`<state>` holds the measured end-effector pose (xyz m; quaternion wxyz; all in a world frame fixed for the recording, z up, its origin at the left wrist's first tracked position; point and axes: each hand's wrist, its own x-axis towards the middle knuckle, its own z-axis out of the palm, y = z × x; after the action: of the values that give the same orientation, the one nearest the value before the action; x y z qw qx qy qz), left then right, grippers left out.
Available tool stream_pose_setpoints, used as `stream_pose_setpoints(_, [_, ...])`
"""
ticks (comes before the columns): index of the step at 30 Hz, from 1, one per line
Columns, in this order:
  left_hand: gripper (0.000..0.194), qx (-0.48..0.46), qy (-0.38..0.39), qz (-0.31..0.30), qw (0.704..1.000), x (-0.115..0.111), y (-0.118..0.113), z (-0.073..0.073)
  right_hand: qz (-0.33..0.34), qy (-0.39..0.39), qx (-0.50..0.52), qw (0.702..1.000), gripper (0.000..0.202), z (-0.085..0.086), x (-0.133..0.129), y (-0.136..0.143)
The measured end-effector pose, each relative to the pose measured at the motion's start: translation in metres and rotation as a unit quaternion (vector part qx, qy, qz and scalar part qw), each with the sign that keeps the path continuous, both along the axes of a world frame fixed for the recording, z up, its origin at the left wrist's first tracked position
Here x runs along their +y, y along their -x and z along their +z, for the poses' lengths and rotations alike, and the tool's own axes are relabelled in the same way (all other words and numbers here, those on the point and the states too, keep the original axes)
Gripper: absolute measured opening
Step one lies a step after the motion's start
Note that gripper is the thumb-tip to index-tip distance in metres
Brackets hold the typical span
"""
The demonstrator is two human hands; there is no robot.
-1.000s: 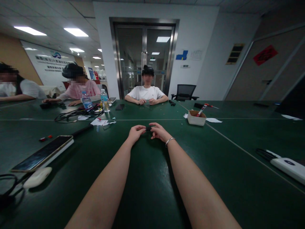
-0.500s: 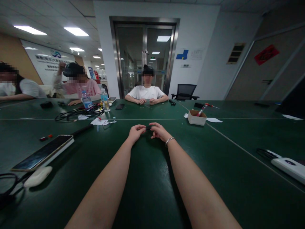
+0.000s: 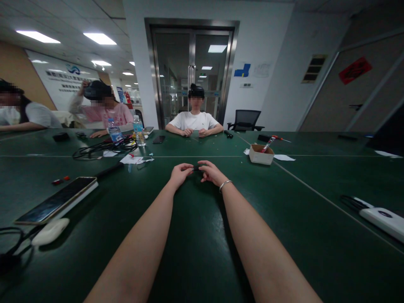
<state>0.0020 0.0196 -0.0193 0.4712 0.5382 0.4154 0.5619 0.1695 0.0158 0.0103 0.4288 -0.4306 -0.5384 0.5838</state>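
Both my arms stretch forward over a dark green table (image 3: 195, 235). My left hand (image 3: 179, 173) and my right hand (image 3: 211, 171) meet at mid-table, and their fingertips pinch a small dark object (image 3: 197, 168) between them. It is too small to tell what it is. A thin bracelet (image 3: 225, 184) circles my right wrist.
A phone (image 3: 57, 201) on a white case and a white pod (image 3: 49, 231) lie at left, a white device (image 3: 383, 219) at right. A small cardboard box (image 3: 260, 155), cables (image 3: 104, 148) and water bottles (image 3: 138, 131) sit farther back. Three people sit along the far and left sides.
My hands stay together on the small object. The person in pink at the far left has raised a hand to the headset. The view has tilted slightly.
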Motion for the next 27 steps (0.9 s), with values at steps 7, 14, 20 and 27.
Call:
stream_pose_setpoints(7, [0.022,0.005,-0.003,0.007,1.0,0.0032,-0.0001,-0.0033,0.001,-0.001,0.007,1.0,0.021,-0.0006,-0.0001,-0.0004])
stream_pose_setpoints(14, [0.022,0.005,0.008,0.001,1.0,0.0024,0.0001,-0.0023,-0.013,-0.004,-0.003,1.0,0.024,-0.0032,0.002,0.0])
stream_pose_setpoints(20, [0.021,0.018,-0.001,-0.001,1.0,0.0037,0.0008,-0.004,-0.008,0.001,-0.009,1.0,0.02,-0.0013,0.0006,0.0])
stream_pose_setpoints(27, [0.025,0.003,0.016,0.019,1.0,-0.0008,-0.0018,0.001,0.011,0.003,-0.002,1.0,0.007,-0.0052,0.0037,-0.0007])
